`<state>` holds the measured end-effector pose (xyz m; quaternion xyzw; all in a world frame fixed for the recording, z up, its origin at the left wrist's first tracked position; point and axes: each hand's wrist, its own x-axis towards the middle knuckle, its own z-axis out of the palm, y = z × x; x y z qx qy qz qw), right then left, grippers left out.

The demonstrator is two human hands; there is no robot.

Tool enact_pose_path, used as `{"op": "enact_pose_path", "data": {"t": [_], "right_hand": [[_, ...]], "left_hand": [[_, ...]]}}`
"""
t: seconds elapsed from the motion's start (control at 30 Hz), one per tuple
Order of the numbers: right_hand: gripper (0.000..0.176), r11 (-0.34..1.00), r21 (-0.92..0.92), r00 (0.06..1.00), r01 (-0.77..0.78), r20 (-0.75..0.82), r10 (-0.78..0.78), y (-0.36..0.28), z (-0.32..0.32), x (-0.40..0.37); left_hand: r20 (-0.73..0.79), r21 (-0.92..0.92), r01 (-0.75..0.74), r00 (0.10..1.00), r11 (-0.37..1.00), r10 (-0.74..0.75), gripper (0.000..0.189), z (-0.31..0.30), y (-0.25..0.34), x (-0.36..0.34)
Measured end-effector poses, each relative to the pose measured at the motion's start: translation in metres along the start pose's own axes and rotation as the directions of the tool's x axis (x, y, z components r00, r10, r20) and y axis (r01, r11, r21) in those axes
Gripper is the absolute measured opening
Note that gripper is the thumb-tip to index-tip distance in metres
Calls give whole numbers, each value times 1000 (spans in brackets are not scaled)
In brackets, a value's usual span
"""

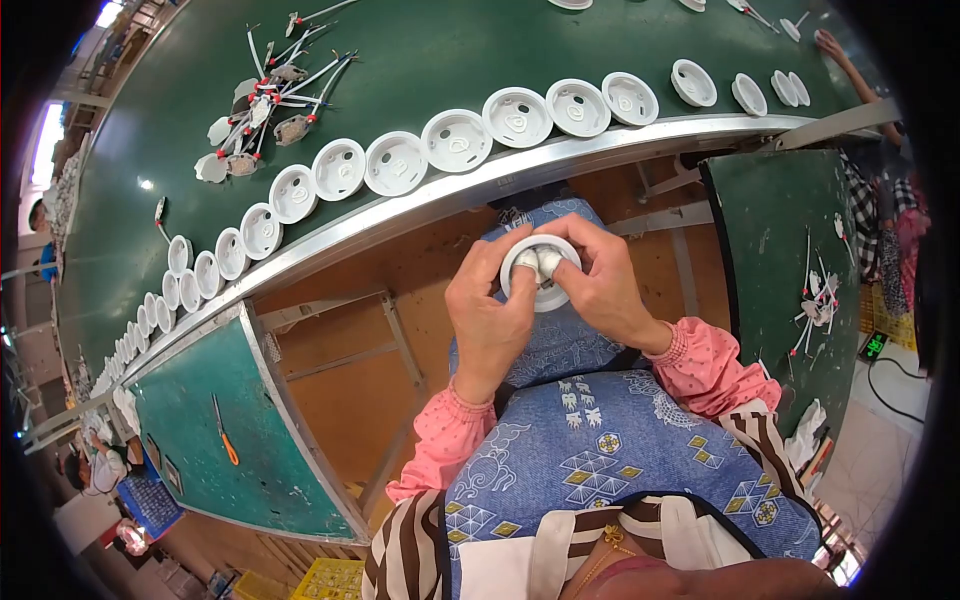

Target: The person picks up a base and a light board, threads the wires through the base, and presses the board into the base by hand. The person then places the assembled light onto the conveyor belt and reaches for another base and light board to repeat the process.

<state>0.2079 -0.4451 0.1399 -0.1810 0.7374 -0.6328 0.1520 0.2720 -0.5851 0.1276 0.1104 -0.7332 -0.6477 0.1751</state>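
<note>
In front of my lap I hold a round white plastic housing with both hands, its open side facing up. My left hand grips its left rim, fingers curled round the outside. On the other side my right hand closes on the rim in the same way. Both thumbs, with white coverings on their tips, press down inside the housing, so whatever lies beneath them is hidden. Beyond my hands a long row of similar white housings lines the bench edge, several with holes and a pale squiggle inside.
Wired round parts lie piled on the green bench, whose metal edge curves across. Orange-handled scissors rest on the left side table. More wired parts sit on the right side table. Another person's hand reaches in at upper right.
</note>
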Motion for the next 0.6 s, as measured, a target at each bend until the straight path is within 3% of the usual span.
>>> {"op": "enact_pose_path", "data": {"t": [0.07,0.1,0.2,0.37,0.6], "right_hand": [[21,995,100,999,-24,-37,27,-2,1,6],[20,993,116,999,-19,-40,24,-3,3,7],[20,994,105,999,-10,-30,13,-3,7,8],[18,992,-105,997,75,10,-75,-10,8,8],[19,995,-79,998,60,-2,-61,-12,10,5]], "left_hand": [[29,-282,157,987,946,-155,41,0,9,1],[110,-259,238,970,936,-216,45,-7,10,-1],[84,-204,263,964,943,-251,41,-10,4,-8],[-41,-50,85,995,995,-87,33,-7,-2,-6],[-129,8,1,992,1000,0,27,5,-7,-8]]}}
